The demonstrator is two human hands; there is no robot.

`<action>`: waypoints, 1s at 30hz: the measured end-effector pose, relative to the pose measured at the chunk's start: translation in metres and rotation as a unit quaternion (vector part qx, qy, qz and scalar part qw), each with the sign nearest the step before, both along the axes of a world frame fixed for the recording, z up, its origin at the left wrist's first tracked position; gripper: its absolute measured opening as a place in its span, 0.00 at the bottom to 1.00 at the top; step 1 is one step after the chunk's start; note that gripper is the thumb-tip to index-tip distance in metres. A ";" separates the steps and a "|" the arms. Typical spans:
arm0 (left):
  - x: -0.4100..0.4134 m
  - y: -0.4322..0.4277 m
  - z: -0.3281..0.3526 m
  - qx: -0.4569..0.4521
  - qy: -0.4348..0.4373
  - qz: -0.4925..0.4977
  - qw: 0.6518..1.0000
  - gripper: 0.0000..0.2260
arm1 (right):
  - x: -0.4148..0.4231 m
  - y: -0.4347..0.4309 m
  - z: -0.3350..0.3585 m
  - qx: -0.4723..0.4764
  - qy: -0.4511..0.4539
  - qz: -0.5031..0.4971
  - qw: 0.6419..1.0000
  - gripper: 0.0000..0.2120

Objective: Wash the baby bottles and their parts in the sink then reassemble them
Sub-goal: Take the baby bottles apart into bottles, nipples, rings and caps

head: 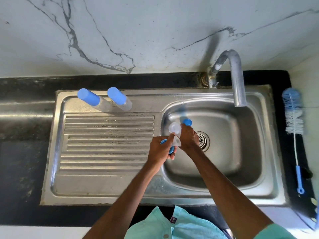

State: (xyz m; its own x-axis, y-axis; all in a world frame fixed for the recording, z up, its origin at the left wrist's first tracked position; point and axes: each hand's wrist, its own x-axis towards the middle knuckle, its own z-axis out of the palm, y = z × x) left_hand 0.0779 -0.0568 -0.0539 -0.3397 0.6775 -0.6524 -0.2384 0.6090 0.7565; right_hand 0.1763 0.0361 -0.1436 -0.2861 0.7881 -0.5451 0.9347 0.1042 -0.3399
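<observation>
A teal shirt [172,225] is nearest; both forearms reach over the sink [107,187]; the left hand [160,152], at the sink's basin rim, curls its fingers round a blue ring [170,150]; the right hand [189,138], over the basin, grips a clear part [174,128] and a blue piece [187,121]; a clear teat [177,141] sits between the hands; two blue-capped bottles [103,100] stand at the sink's back left; a bottle brush [293,114] lies on the worktop [25,118] right of the sink.

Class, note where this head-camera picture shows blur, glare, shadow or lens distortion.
Head view: wide-angle bending bows the sink rim; a blue motion smear sits above the blue cap held by the right hand; the bottle brush at the right edge is soft; the faucet throws a soft shadow on the wall; glare streaks the drainboard.
</observation>
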 end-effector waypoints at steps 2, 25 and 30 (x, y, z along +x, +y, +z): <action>0.003 0.003 0.001 0.000 0.005 -0.008 1.000 0.22 | 0.020 -0.002 0.023 0.013 0.000 -0.020 1.000 0.12; 0.108 0.034 0.024 -0.050 -0.103 -0.172 0.978 0.14 | 0.199 -0.046 0.145 -0.051 0.376 -0.330 0.864 0.14; 0.116 0.031 0.006 0.021 0.016 -0.241 0.970 0.10 | 0.227 -0.051 0.120 -0.054 0.378 -0.403 0.832 0.21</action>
